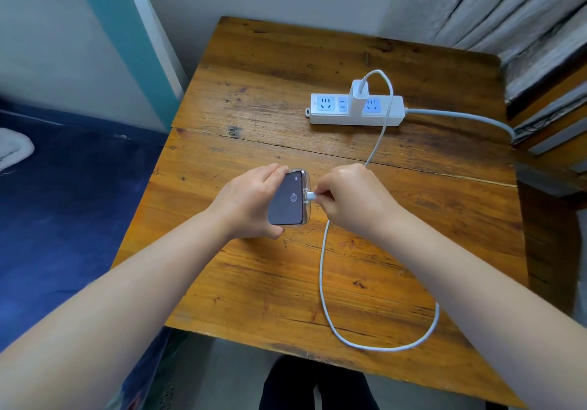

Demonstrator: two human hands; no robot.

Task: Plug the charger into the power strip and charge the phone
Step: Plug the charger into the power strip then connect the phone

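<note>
- Holding the phone (287,198) flat on the counter (273,282), my left hand (246,201) wraps its left end, fingers closed over the far and near edges.
- My right hand (349,200) pinches the white plug (310,195) of the cable (322,270), fingers narrow, at the phone's right edge; the plug touches the port, though whether it is fully seated I cannot tell.
- Charger (359,97) stands upright in the power strip (355,108) at the far side of the counter; that step looks done.
- Risk: a tilted push could jam or miss the port.
- Risk: the cable loops past the near counter edge; my right forearm could snag it and tug the plug loose.
- Risk: a loose left grip would let the phone slide away.
</note>
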